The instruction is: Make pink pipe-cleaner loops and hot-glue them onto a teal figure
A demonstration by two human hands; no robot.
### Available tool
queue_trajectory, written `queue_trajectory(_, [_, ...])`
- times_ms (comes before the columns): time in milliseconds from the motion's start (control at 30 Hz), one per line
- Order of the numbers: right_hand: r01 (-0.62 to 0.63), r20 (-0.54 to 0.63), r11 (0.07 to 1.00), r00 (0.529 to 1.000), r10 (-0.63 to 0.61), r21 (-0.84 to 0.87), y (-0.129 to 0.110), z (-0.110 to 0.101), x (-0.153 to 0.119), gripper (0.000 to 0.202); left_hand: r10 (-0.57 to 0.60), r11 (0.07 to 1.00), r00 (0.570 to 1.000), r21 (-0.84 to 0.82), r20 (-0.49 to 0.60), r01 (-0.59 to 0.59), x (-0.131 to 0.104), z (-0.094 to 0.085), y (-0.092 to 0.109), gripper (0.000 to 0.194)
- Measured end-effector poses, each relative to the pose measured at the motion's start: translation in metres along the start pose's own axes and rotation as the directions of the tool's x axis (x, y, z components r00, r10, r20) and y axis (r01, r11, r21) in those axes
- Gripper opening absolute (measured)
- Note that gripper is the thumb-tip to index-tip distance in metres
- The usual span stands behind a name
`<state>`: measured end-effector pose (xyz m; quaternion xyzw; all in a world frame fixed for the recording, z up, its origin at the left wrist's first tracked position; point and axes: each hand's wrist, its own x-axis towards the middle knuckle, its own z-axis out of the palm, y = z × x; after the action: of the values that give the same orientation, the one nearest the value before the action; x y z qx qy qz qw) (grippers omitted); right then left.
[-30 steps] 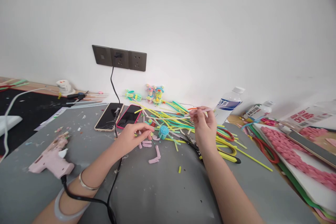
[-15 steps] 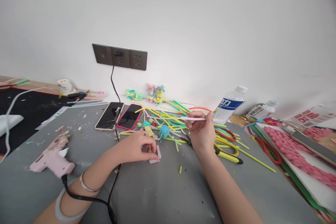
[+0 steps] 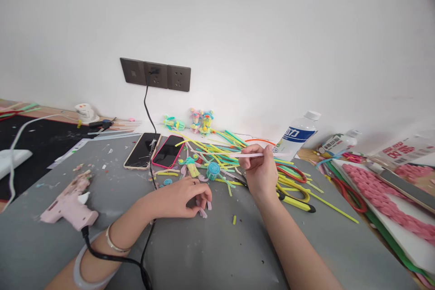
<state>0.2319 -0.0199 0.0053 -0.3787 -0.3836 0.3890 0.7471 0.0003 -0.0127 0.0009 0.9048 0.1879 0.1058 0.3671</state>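
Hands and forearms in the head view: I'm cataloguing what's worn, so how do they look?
The left hand and right hand are gloveless; no sleeves show. The left forearm wears a narrow silvery bangle and, higher up, a thicker whitish bangle; the left hand seems to bear a dark ring.
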Motion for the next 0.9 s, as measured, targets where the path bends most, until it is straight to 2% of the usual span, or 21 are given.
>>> queue_trajectory(100, [0.011,-0.004,1.0,1.0,-0.011,-0.006,0.0,-0.002,0.001,0.057,-0.009,0.999,0.999,-0.04,-0.049,0.007,-0.001,-0.003,0.002,0.036])
queue_trajectory(200, [0.028,0.01,0.999,1.0,-0.027,-0.027,0.001,-0.004,0.001,0.058,-0.073,0.99,0.976,-0.134,-0.207,0.046,-0.002,-0.007,-0.001,0.025])
queue_trajectory(333, [0.09,-0.003,0.994,0.996,-0.091,-0.064,0.002,-0.005,0.003,0.058,-0.234,0.941,0.87,-0.325,-0.434,0.091,-0.002,-0.014,-0.009,0.004])
queue_trajectory(367, [0.12,-0.01,0.99,0.993,-0.121,-0.071,0.001,-0.005,0.003,0.058,-0.279,0.915,0.836,-0.394,-0.473,0.083,-0.001,-0.016,-0.011,0.006])
queue_trajectory(467, [0.17,-0.031,0.984,0.985,-0.171,-0.049,0.0,-0.002,0.004,0.058,-0.417,0.792,0.74,-0.611,-0.527,0.011,0.002,-0.019,-0.015,0.016])
queue_trajectory(533, [0.144,-0.023,0.99,0.989,-0.144,-0.004,-0.001,-0.001,0.004,0.056,-0.491,0.69,0.703,-0.722,-0.514,-0.046,0.004,-0.02,-0.014,0.019])
queue_trajectory(600, [0.116,0.001,0.993,0.993,-0.116,0.026,0.0,-0.001,0.003,0.052,-0.529,0.607,0.702,-0.79,-0.477,-0.08,0.005,-0.02,-0.013,0.017])
queue_trajectory(667, [0.097,0.032,0.995,0.995,-0.098,0.029,0.001,-0.001,0.002,0.05,-0.535,0.563,0.718,-0.822,-0.445,-0.091,0.005,-0.02,-0.011,0.016])
queue_trajectory(900, [0.047,0.118,0.999,0.992,-0.046,-0.013,0.002,-0.003,-0.001,0.051,-0.519,0.576,0.786,-0.817,-0.337,0.03,0.003,-0.02,-0.009,0.016])
